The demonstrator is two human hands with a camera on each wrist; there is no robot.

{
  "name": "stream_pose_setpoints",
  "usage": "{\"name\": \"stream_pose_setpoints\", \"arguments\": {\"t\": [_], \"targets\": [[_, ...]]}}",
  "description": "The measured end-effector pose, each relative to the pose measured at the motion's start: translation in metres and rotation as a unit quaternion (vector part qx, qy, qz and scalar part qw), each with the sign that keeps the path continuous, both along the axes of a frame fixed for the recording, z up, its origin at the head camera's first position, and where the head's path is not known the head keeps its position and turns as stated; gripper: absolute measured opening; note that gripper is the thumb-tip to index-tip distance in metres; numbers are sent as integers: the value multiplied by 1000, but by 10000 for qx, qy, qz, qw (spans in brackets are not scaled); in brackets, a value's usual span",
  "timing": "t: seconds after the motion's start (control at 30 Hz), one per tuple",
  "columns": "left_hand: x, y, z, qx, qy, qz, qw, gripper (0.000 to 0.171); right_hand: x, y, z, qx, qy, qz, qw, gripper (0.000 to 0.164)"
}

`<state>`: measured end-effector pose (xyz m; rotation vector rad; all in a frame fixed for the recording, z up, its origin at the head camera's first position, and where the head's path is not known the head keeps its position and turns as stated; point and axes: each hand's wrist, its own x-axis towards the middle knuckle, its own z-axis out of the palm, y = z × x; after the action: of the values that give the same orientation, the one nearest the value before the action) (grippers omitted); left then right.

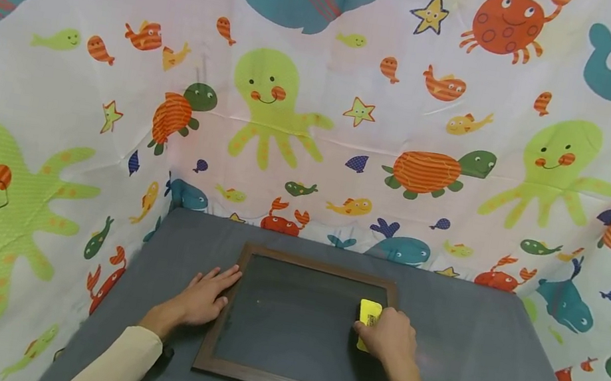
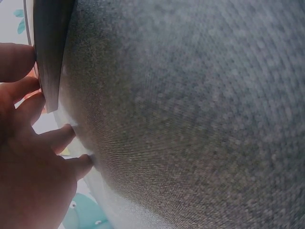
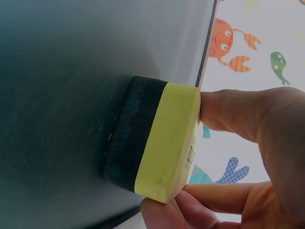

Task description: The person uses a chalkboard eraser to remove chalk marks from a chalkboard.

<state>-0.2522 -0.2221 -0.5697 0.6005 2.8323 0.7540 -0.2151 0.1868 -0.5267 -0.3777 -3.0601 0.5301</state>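
Observation:
A chalkboard (image 1: 295, 324) in a brown wooden frame lies on the grey table. My right hand (image 1: 391, 341) grips a chalkboard eraser (image 1: 369, 314) with a yellow back, over the board's right side. In the right wrist view the eraser's dark felt (image 3: 136, 133) faces the board surface, and thumb and fingers hold the yellow part (image 3: 167, 143) from opposite sides. My left hand (image 1: 203, 295) rests at the left edge of the frame with its fingers spread. The left wrist view shows fingertips (image 2: 21, 59) against the wooden frame (image 2: 50, 52) and others on the cloth.
Grey cloth covers the table (image 1: 466, 352) on both sides of the board. A white curtain (image 1: 303, 203) printed with sea animals hangs behind the table and along its sides. Small pale specks (image 3: 57, 214) show on the board.

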Motion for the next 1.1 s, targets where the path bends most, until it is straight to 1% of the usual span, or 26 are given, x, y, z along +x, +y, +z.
{"name": "stream_pose_setpoints", "arguments": {"t": [0.1,0.33,0.6,0.83,1.1], "targets": [[1,1,1,-6,-3,12,10000,62,2,3,0,-31,-29,3,10000,63],[4,1,-1,44,10,36,10000,62,2,3,3,31,-22,80,10000,62],[0,2,1,65,-69,57,9999,64,-1,-1,4,106,1,105,9999,61],[-1,1,2,30,-45,86,9999,64,-5,-14,5,171,34,197,9997,59],[0,1,1,76,-33,66,9999,64,-11,-39,3,246,161,398,9988,58]]}}
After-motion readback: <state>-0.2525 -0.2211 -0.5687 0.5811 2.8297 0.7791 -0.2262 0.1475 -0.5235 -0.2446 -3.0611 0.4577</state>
